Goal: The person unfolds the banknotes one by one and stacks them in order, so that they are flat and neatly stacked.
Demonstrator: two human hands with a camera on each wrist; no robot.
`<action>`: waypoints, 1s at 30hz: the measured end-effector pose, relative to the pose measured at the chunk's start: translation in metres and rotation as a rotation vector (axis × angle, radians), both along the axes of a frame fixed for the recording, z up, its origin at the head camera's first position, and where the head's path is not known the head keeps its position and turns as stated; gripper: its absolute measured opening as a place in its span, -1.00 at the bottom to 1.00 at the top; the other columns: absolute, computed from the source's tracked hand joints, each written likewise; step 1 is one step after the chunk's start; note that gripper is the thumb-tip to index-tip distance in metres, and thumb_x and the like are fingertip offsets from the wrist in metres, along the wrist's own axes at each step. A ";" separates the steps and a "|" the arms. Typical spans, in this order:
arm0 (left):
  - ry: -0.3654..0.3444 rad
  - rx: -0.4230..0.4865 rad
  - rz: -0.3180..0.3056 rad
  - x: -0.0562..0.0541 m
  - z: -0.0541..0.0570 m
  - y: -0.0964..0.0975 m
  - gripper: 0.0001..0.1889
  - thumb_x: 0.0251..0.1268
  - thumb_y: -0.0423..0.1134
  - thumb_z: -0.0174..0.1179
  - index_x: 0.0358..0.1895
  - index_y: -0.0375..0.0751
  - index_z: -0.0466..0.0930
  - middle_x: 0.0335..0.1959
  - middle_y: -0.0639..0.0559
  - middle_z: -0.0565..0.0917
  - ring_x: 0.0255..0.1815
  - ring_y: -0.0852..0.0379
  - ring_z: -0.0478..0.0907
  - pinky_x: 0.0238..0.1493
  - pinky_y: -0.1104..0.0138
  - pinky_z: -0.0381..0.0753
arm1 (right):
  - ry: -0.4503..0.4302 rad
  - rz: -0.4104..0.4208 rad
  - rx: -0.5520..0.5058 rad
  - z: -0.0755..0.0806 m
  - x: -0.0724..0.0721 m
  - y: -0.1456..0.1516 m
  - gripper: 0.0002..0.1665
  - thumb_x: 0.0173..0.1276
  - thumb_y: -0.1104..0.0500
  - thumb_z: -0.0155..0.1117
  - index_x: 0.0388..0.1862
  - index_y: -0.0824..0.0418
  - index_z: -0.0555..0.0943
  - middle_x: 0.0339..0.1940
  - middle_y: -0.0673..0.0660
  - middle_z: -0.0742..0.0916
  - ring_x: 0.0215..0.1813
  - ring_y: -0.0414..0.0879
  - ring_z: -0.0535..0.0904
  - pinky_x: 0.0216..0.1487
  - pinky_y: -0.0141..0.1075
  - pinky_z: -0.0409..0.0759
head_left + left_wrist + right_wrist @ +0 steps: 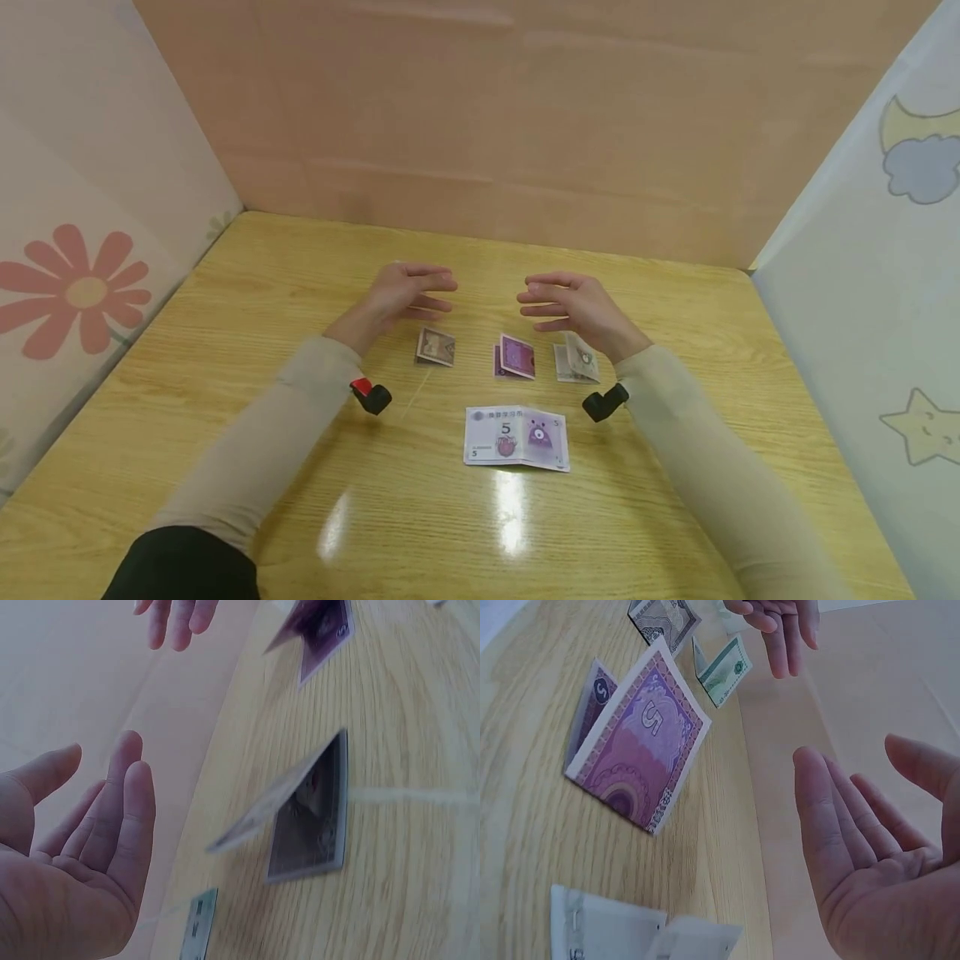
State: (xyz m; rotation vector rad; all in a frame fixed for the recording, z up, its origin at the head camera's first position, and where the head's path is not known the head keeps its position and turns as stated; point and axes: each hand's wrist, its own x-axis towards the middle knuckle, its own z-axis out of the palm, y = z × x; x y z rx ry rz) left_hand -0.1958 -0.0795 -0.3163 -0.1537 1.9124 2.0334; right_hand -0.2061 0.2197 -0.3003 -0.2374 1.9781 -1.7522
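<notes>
Both hands are raised over the far half of the table, palms turned toward each other, holding nothing. Below the left hand [403, 293] a folded brown play banknote [437, 347] stands half open like a tent. A small green note [726, 673], hidden from the head view by that hand, shows in both wrist views. A folded purple 5 note [517, 357] lies between the hands and slightly nearer. Just under the right hand [573, 307] is a pale folded note [582, 360]. Closer to the person, a lilac 5 note [516, 439] lies spread with a middle crease.
The wooden table [675, 500] meets a plain orange-tan backdrop [480, 117] behind. A panel with a red flower [86, 292] stands at the left, and one with a cloud [926, 169] and a star at the right. Small black wrist devices [604, 402] hang by both sleeves.
</notes>
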 end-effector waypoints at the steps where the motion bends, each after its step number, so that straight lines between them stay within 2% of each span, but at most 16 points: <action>1: -0.005 -0.006 0.006 0.000 0.000 -0.003 -0.52 0.46 -0.18 0.25 0.35 -0.27 0.49 0.14 -0.14 0.68 -0.16 -0.03 0.76 0.02 0.07 0.63 | 0.003 0.006 0.007 0.000 -0.001 -0.002 -0.50 0.58 0.10 0.16 0.39 0.27 0.44 0.24 0.30 0.65 0.18 0.12 0.65 0.07 -0.09 0.66; 4: -0.012 -0.027 0.024 -0.001 -0.001 -0.009 -0.49 0.45 -0.19 0.25 0.38 -0.28 0.45 0.15 -0.15 0.67 -0.16 -0.02 0.76 0.02 0.08 0.63 | 0.012 0.021 0.020 0.000 -0.006 -0.009 -0.51 0.59 0.11 0.13 0.40 0.27 0.44 0.24 0.30 0.65 0.19 0.12 0.64 0.08 -0.09 0.65; 9: -0.019 -0.074 0.062 -0.004 -0.001 -0.019 -0.50 0.44 -0.20 0.27 0.36 -0.30 0.47 0.19 -0.21 0.64 -0.22 0.01 0.76 -0.06 0.13 0.68 | -0.005 0.012 0.022 0.001 -0.014 -0.023 -0.51 0.55 0.12 0.20 0.37 0.26 0.48 0.22 0.30 0.66 0.19 0.14 0.64 0.07 -0.08 0.65; 14: -0.033 -0.135 0.097 -0.007 -0.002 -0.029 -0.53 0.44 -0.20 0.26 0.33 -0.28 0.50 0.22 -0.28 0.60 -0.26 0.07 0.77 0.03 0.11 0.65 | -0.023 0.008 0.012 0.002 -0.017 -0.035 -0.52 0.53 0.13 0.23 0.34 0.29 0.50 0.21 0.32 0.66 0.20 0.21 0.62 0.10 -0.01 0.63; 19: -0.022 -0.195 0.145 -0.008 -0.006 -0.040 -0.56 0.44 -0.22 0.26 0.31 -0.29 0.52 0.17 -0.27 0.63 -0.34 0.12 0.76 -0.11 0.19 0.71 | -0.030 0.010 0.017 0.000 -0.021 -0.046 -0.51 0.52 0.13 0.24 0.34 0.28 0.50 0.21 0.30 0.66 0.22 0.22 0.61 0.10 -0.02 0.63; 24: -0.021 -0.286 0.183 -0.009 -0.011 -0.047 -0.62 0.41 -0.22 0.29 0.20 -0.29 0.58 -0.01 -0.16 0.72 -0.44 0.14 0.71 -0.34 0.28 0.71 | -0.045 -0.002 0.028 -0.004 -0.025 -0.055 -0.51 0.51 0.14 0.25 0.34 0.28 0.50 0.22 0.30 0.66 0.20 0.19 0.62 0.06 -0.07 0.66; 30: -0.008 -0.402 0.131 -0.012 -0.022 -0.048 -0.61 0.38 -0.25 0.31 0.19 -0.31 0.56 -0.42 -0.09 0.69 -0.63 0.19 0.60 -0.62 0.43 0.51 | -0.062 0.004 0.031 -0.006 -0.028 -0.063 -0.48 0.52 0.16 0.24 0.37 0.32 0.47 0.24 0.33 0.63 0.23 0.22 0.59 0.06 -0.07 0.66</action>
